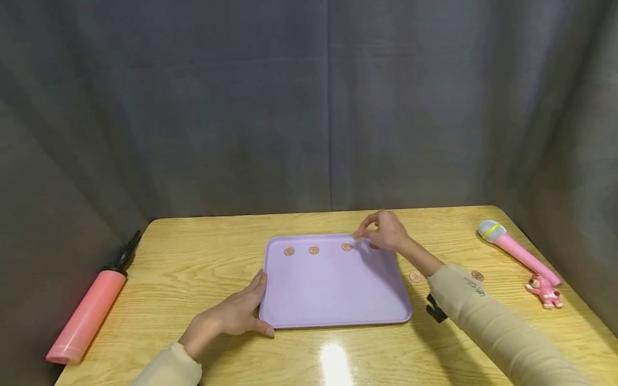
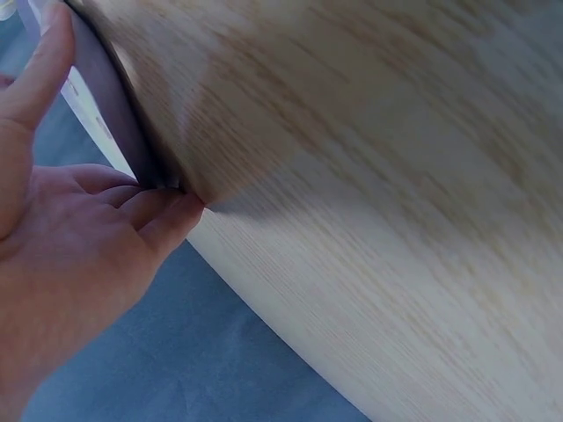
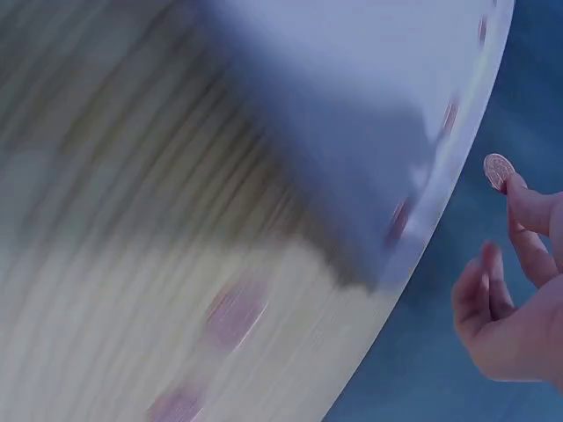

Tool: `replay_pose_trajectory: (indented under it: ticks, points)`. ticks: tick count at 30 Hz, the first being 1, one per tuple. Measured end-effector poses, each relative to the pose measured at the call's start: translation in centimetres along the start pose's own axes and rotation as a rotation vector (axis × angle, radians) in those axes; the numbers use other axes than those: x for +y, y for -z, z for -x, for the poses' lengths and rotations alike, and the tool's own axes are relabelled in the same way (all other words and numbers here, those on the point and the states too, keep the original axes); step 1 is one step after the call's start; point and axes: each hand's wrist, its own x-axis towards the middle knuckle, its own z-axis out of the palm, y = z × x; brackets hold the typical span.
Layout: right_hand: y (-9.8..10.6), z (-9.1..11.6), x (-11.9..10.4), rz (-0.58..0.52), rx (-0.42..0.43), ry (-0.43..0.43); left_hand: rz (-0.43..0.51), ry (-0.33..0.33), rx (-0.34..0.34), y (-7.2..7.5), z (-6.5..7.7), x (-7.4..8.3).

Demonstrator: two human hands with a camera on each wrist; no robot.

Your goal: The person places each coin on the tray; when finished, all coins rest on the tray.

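Observation:
A lavender tray (image 1: 333,295) lies on the wooden table. My left hand (image 1: 236,311) holds it at the near left corner, thumb on the front edge and fingers along the left side. Between thumb and fingertip my right hand (image 1: 386,230) pinches a copper coin (image 3: 498,170), raised over the tray's far edge. Along that far side lies a row of copper coins: one coin (image 1: 288,251) at the left, a second coin (image 1: 314,250), a third coin (image 1: 346,246), and another coin (image 1: 374,246) partly hidden under the right hand.
Two more coins lie right of the tray, a nearer coin (image 1: 414,277) and a farther-right coin (image 1: 477,275). A pink toy microphone (image 1: 521,252) and a pink bear figure (image 1: 544,291) lie at the right edge. At the left edge lies a pink hand pump (image 1: 89,316) with a black nozzle.

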Motion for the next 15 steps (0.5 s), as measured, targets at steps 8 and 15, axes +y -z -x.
replay_pose_trajectory:
  ticks: [8,15]
  points:
    - [-6.3,-2.3,-7.6,0.034,-0.120,0.225,-0.009,-0.003,-0.002,0.0,0.0,-0.1]
    - [-9.3,-2.7,-11.2,0.105,-0.190,0.218,-0.025,0.003,-0.007,0.0,0.0,-0.1]
